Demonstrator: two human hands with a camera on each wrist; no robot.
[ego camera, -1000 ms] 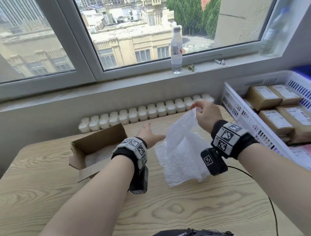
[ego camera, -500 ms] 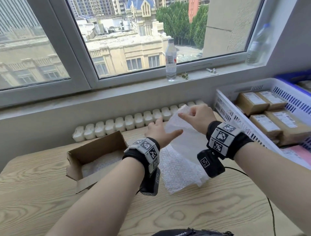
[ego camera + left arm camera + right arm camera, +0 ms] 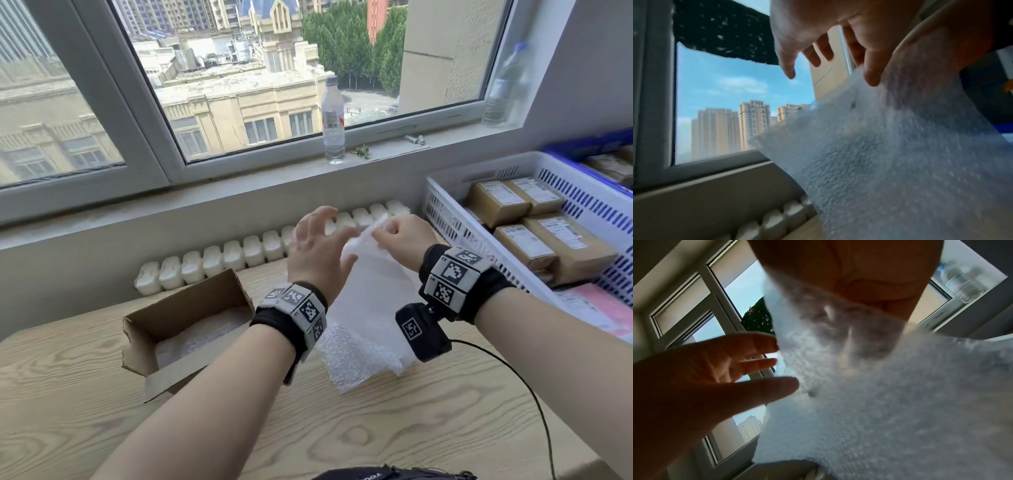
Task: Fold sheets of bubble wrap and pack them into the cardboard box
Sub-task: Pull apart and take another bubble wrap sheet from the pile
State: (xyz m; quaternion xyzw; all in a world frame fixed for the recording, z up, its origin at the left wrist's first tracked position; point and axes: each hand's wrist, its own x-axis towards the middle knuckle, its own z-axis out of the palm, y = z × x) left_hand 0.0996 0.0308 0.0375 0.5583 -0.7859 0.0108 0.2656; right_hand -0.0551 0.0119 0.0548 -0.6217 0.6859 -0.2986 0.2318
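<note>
While the right hand [image 3: 399,241] pinches the wrap's [image 3: 371,308] top corner, the left hand [image 3: 317,253] hovers beside it, fingers spread, box [image 3: 185,329] near the table's [image 3: 102,411] left edge.

Small packing/shipping room, upper floor of a city building. Evidence: wood-grain bench [image 3: 102,394] pushed against a window wall; white slotted crate [image 3: 579,192] at the bench's right edge, stacked with labelled brown parcels [image 3: 555,240]; blue crate [image 3: 582,145] behind it with more. Open cardboard box [image 3: 191,308] near the bench's back-left, bubble wrap [image 3: 373,308] beside it. Radiator [image 3: 239,250] along the back edge, water bottle [image 3: 333,120] on the windowsill [image 3: 239,185], rooftops and tower blocks outside.
</note>
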